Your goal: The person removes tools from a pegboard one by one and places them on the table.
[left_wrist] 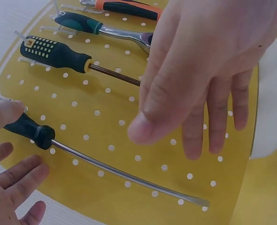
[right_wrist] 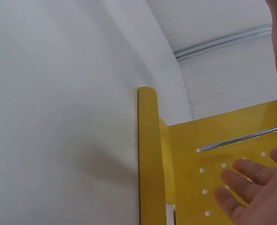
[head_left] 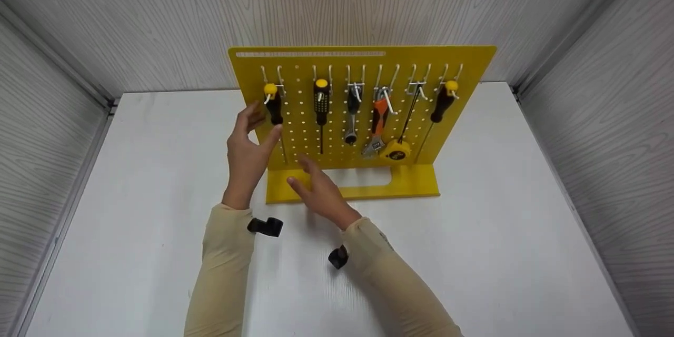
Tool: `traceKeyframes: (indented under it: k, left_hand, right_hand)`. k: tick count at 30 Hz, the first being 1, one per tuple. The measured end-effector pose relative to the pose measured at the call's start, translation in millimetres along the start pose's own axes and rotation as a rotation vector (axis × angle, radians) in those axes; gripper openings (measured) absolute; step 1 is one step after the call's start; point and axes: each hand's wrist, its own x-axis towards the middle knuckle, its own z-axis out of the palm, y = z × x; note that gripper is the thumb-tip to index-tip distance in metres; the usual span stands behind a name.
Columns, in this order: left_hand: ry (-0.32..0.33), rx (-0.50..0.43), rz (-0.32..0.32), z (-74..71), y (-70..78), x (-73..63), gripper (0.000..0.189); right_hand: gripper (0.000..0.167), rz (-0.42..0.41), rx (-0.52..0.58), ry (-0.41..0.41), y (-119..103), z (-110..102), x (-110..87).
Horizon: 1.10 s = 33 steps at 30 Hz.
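Note:
My left hand [head_left: 247, 155] is at the left edge of the yellow pegboard [head_left: 305, 52], thumb and fingers spread on either side of a flat-blade screwdriver [left_wrist: 42, 136]. That screwdriver hangs by its black and yellow handle, its long shaft pointing down. In the left wrist view the thumb overlaps the upper handle, while the other fingers lie apart from it. Lower down, my right hand [head_left: 322, 195] reaches in front of the board's lower part with fingers extended and nothing in it. Closest to it on the board hangs a second screwdriver [head_left: 321, 105] with a dotted handle.
Farther right on the hooks hang a ratchet wrench [head_left: 353, 116], an orange-handled adjustable wrench [head_left: 378, 118], a yellow tape measure [head_left: 396, 151] and another screwdriver [head_left: 443, 102]. The board's yellow base [head_left: 416, 181] stands on a white table [head_left: 174, 158] with pale walls around.

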Motion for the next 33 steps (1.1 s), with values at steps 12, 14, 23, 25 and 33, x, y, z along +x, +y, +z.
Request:
traceKeyframes:
  k: [12, 14, 23, 25, 33]
  left_hand:
    - [-0.01, -0.031, 0.004, 0.3, -1.2, 1.2, 0.053]
    - [-0.014, -0.029, 0.008, 0.5, -1.0, 1.7, 0.054]
    - [-0.022, -0.018, -0.004, 0.4, -0.5, 2.0, 0.052]
    - [-0.024, -0.016, -0.004, 0.0, -1.0, 2.1, 0.052]
    - [-0.04, -0.032, -0.014, 0.9, -0.6, 3.1, 0.049]
  right_hand:
    - [0.07, 0.019, 0.06, -0.052, -7.8, -0.9, 7.9]
    - [0.069, 0.015, 0.073, -0.062, -7.4, -1.4, 9.0]
    - [0.067, -0.019, 0.11, -0.105, -2.7, -2.2, 12.7]
    - [0.067, -0.013, 0.111, -0.111, -1.1, -2.2, 14.0]
    - [0.066, 0.004, 0.123, -0.105, 1.1, -1.8, 18.0]
